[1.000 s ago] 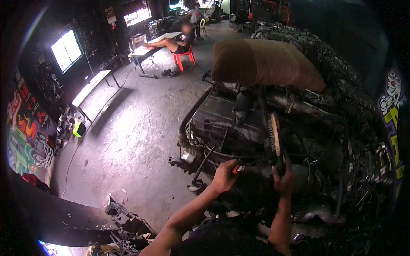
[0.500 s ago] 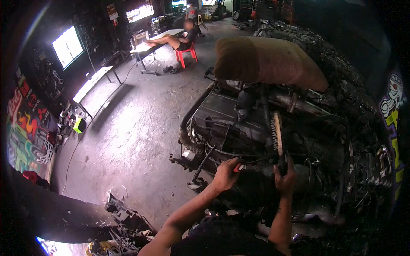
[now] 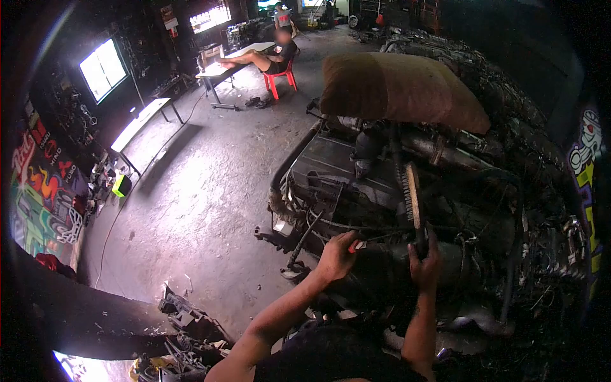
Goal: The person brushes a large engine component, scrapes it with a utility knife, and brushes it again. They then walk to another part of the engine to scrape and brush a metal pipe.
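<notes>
My left hand (image 3: 338, 256) is closed round a red-handled screwdriver (image 3: 358, 246), its thin dark shaft pointing right towards my other hand. In my right hand (image 3: 425, 264) is a wire brush (image 3: 414, 194) with a wooden back, gripped at its dark lower end. The brush stands up away from me, bristles facing left. Both hands are over a greasy vehicle engine (image 3: 331, 159) with hoses, cables and metal parts around them.
A brown cushion (image 3: 401, 89) lies on the engine's far side. Two tables (image 3: 143, 124) stand along the left. Further back, a person (image 3: 280, 54) sits on a red chair (image 3: 280, 79), and another person (image 3: 282, 18) stands behind. Metal parts (image 3: 191, 318) lie at lower left.
The view has shifted slightly. Both hands keep their grips, and the brush's upper end leans slightly more to the left.
</notes>
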Available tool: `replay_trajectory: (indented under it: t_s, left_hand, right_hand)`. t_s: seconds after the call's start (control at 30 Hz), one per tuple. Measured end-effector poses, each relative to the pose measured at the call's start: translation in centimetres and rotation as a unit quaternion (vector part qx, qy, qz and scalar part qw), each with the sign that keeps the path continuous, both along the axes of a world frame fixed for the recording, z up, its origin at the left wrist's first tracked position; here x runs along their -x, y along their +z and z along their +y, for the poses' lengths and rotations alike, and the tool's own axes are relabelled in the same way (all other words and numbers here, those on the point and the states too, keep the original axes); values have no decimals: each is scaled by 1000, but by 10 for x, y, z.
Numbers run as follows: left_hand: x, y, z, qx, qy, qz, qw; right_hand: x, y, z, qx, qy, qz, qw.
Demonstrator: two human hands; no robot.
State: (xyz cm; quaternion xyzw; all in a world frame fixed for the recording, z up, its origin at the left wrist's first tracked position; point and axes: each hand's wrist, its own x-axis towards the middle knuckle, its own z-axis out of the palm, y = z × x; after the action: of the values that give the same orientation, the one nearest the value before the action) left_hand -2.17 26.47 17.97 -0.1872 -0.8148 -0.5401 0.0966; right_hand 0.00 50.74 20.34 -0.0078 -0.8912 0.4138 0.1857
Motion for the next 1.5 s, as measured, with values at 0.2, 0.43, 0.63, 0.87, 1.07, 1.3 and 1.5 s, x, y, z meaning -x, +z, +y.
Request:
replay_trajectory:
  t_s: [0.2, 0.43, 0.63, 0.87, 1.07, 1.3, 1.5]
  left_hand:
    - [3, -10, 1, -15, 8, -1, 1000]
    - [-1, 2, 2, -21, 4, -19, 1000]
    - [-3, 3, -5, -83, 45, -15, 995]
    - [56, 177, -121, -255, 268, 131, 920]
    - [50, 97, -115, -190, 149, 174, 955]
    - [-2, -37, -45, -102, 31, -51, 993]
    - [-22, -20, -28, -23, 79, 24, 996]
  right_hand:
    - [2, -3, 1, -99, -1, 123, 987]
    - [6, -9, 4, -93, 12, 136, 986]
    - [1, -3, -6, 57, 7, 17, 998]
    - [7, -7, 3, -45, 24, 54, 997]
    - [9, -18, 7, -45, 14, 82, 995]
    - [-5, 12, 0, -76, -11, -23, 997]
    - [2, -12, 6, -105, -17, 89, 990]
